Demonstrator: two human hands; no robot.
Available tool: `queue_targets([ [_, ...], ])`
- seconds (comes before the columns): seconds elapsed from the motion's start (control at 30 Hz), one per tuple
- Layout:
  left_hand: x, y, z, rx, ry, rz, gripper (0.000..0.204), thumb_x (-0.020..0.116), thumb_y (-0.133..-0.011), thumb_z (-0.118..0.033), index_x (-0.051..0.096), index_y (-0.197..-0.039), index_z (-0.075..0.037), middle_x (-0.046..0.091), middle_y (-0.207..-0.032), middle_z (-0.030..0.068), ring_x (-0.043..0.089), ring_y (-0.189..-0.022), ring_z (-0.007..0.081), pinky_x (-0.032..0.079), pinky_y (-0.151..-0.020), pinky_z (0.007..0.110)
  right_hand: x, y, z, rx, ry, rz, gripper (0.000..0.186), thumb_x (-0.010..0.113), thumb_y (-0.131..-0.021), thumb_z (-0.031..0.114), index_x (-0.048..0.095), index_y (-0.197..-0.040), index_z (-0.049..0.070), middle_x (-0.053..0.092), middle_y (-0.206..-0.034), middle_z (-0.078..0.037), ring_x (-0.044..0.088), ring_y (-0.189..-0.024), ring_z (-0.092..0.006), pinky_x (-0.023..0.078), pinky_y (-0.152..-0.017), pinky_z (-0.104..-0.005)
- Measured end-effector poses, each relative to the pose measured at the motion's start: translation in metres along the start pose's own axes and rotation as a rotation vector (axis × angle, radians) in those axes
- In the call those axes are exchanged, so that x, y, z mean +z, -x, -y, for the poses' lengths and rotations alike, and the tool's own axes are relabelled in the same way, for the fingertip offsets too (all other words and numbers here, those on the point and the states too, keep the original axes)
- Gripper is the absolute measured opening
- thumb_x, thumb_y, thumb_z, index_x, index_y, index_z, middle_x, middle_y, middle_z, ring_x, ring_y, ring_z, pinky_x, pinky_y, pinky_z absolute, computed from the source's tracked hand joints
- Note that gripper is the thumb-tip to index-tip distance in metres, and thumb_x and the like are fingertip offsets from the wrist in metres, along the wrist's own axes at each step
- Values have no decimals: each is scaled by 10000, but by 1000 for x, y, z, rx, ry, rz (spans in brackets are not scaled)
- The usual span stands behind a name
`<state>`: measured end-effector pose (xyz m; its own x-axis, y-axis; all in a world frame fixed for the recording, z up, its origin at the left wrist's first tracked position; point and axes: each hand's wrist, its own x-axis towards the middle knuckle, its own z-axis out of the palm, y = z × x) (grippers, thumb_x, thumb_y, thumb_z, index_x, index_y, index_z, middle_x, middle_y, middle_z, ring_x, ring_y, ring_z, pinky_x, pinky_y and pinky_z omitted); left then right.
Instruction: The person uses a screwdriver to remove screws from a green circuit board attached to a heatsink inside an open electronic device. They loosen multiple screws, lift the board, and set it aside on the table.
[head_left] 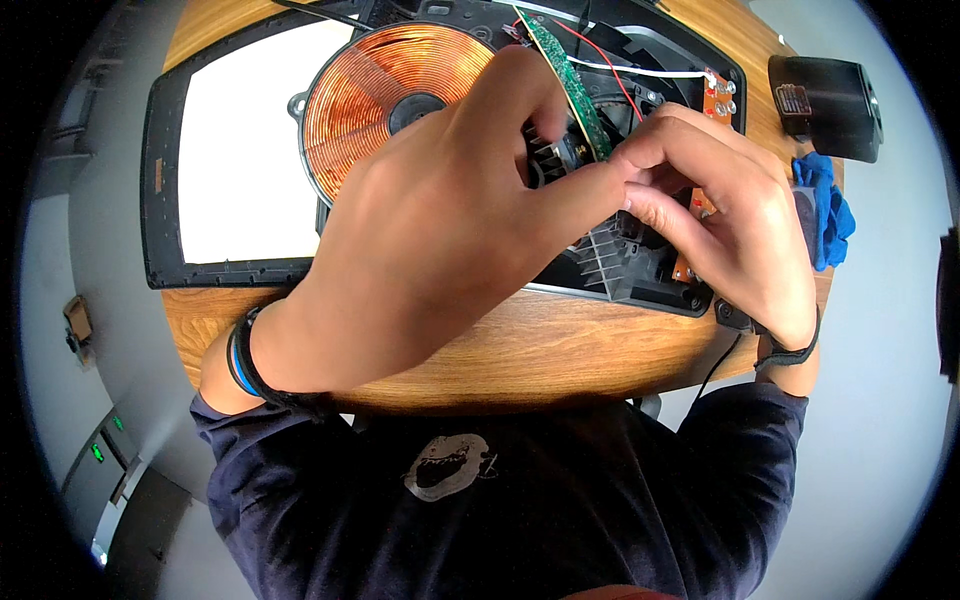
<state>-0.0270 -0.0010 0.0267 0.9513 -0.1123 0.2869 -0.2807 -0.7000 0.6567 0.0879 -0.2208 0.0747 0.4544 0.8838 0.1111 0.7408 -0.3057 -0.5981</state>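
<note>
An opened black appliance housing [660, 290] holds a copper coil [360, 110], a black finned part [610, 270] and orange circuit strips [716, 100]. A green circuit board [570, 85] is tilted on edge above its interior. My left hand [440, 240] is closed on this board, its curled fingers partly hidden behind it. My right hand [730, 215] has thumb and index closed beside the board's lower end, next to my left thumb; what they hold is hidden. Red wires [610, 70] and a white cable [650, 70] run behind the board.
The housing's white panel [240, 160] lies at left on the wooden table [430, 350]. At the right edge stand a black cylindrical object [840, 115] and a crumpled blue cloth [830, 220]. A black cable [720, 365] hangs over the front edge.
</note>
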Motion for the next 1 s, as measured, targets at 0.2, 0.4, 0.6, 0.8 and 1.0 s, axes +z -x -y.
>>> queue_targets([
  [0.2, -5, -6, 4, 47, 4, 24, 255, 863, -843, -28, 765, -1073, -76, 726, -1048, 40, 756, -870, 192, 608, -728, 317, 2, 3, -1, 17, -15, -13, 207, 861, -926, 61, 741, -1061, -39, 720, -1016, -111, 719, -884, -240, 580, -763, -324],
  [0.4, -7, -7, 9, 287, -167, 7, 279, 849, -795, -41, 760, -1058, -72, 790, -1130, 42, 776, -900, 264, 628, -739, 365, 2, 4, -3, -18, 1, -20, 187, 857, -935, 55, 756, -1068, -30, 727, -1022, -111, 729, -892, -244, 585, -767, -331],
  [0.6, -9, -8, 9, 313, -162, 10, 287, 854, -786, -35, 761, -1054, -68, 805, -1132, 41, 785, -907, 260, 631, -737, 371, 1, 5, -3, -22, -7, -32, 169, 845, -936, 22, 750, -1063, -36, 732, -1018, -115, 736, -900, -255, 591, -787, -344],
  [0.8, -6, -9, 10, 341, -181, -49, 243, 835, -805, -67, 769, -1039, -74, 814, -1129, 37, 785, -907, 260, 634, -747, 374, 1, 5, 0, -21, 14, -16, 168, 840, -929, -4, 746, -1063, -42, 722, -1025, -135, 738, -922, -277, 597, -808, -357],
  [1.0, -7, -8, 10, 354, -209, -53, 210, 824, -817, -98, 776, -1021, -93, 814, -1136, 24, 773, -893, 243, 625, -742, 360, 1, 4, -3, -88, 66, -25, 172, 844, -936, 14, 755, -1074, -37, 720, -1034, -146, 742, -936, -303, 602, -815, -370],
])
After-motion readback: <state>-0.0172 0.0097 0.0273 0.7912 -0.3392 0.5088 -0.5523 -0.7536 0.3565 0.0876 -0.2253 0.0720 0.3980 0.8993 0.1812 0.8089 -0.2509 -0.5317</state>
